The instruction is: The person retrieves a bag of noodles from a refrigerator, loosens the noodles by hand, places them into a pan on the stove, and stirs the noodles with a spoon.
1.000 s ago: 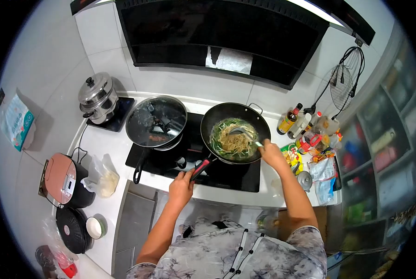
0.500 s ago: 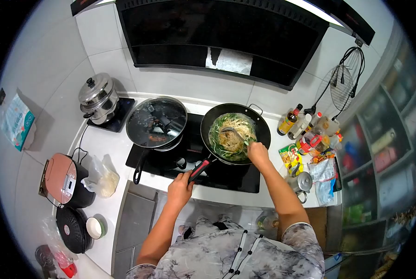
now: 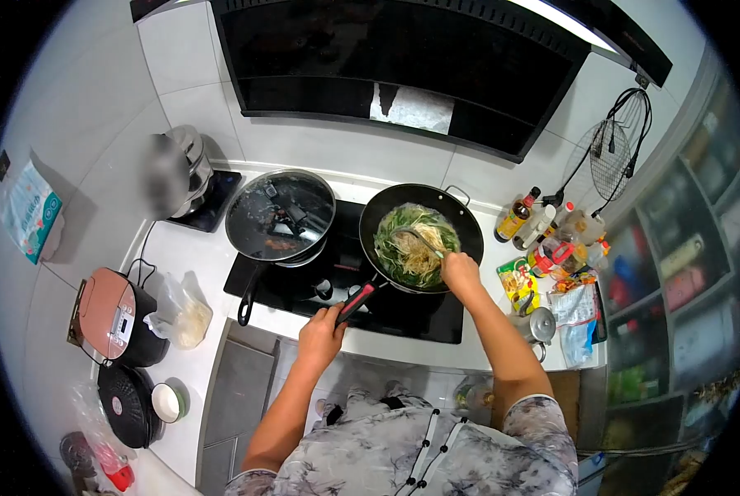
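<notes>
A black wok stands on the right side of the glass cooktop, filled with greens, pale sprouts and thin noodle-like strands. My left hand is closed around the end of the wok's black and red handle. Over the wok's right edge, my right hand grips a ladle, its handle mostly covered by my fingers. The bowl of the ladle rests among the food. To the left sits a second pan with a glass lid, dark and reddish pieces showing through it.
Sauce bottles, a yellow seasoning bag and a metal pot crowd the right counter. Leftward are a steamer pot, partly blurred, a rice cooker, a plastic bag and a small bowl. The range hood hangs above.
The ladle has shifted within the wok and the food is turned over, with greens and sprouts rearranged. My left hand keeps its hold on the handle. The view has moved slightly.
</notes>
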Demonstrator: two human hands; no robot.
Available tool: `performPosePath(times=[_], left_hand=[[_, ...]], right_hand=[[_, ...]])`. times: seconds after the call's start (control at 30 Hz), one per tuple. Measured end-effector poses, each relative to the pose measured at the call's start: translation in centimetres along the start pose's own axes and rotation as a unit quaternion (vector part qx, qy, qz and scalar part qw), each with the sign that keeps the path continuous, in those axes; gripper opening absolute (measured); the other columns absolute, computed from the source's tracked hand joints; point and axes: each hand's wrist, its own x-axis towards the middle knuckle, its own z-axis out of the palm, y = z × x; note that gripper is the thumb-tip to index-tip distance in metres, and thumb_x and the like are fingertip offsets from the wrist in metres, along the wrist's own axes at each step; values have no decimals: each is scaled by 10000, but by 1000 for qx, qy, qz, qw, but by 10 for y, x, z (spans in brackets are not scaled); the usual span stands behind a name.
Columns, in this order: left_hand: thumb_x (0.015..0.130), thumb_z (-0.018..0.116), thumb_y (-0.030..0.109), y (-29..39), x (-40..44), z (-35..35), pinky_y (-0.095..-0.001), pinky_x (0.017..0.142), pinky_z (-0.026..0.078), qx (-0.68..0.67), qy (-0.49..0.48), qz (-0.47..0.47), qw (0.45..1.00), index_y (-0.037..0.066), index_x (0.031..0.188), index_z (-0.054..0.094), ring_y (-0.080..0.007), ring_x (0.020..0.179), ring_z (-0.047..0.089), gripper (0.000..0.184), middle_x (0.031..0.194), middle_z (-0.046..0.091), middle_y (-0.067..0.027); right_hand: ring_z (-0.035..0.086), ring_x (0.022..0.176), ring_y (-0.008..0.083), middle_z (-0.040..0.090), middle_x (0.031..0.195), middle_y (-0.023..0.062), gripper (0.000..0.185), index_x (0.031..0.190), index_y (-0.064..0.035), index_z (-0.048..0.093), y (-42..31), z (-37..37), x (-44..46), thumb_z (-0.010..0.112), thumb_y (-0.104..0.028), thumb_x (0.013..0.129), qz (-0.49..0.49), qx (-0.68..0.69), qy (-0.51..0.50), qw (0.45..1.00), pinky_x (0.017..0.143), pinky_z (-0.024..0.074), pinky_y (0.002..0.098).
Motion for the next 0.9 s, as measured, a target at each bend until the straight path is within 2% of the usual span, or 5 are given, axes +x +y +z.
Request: performPosePath(times=[0.1,0.3,0.37,0.6,0.9], left_hand=[[761,641,113,2,0,0,-410,665,475,-2,7,-2,1000,94,1119,545,-351,801,589,371,906,594,-145],[734,659,102,-2,1,3,-399,652,480,-1,15,1,1000,92,1121,550,-323,785,592,402,861,591,-123],[744,654,112,-1,2,1,-403,665,478,-10,10,-2,1000,88,1115,549,-336,799,592,386,887,596,-134],[744,651,112,-1,2,-1,-394,665,479,1,2,13,1000,86,1115,559,-323,794,593,383,874,599,-127],[752,649,119,2,-4,-3,-404,669,476,2,5,-8,1000,96,1142,545,-332,795,588,404,881,586,-139]], right_hand=[[621,709,396,622,734,229,242,748,0,639,18,-29,-13,548,-209,831,-7,-11,-26,1000,654,502,465],[618,692,378,619,702,212,197,737,-14,629,51,-91,-45,606,-206,776,-17,-48,6,999,638,494,463],[625,689,360,624,702,199,193,732,-23,634,53,-99,-53,617,-212,760,-27,-90,-56,994,637,497,451],[625,668,364,621,702,221,173,747,-15,627,32,-23,-38,577,-177,785,-19,-53,-22,998,611,500,447],[609,654,403,605,688,248,214,727,18,610,29,-5,21,552,-167,818,21,33,102,994,597,496,468]])
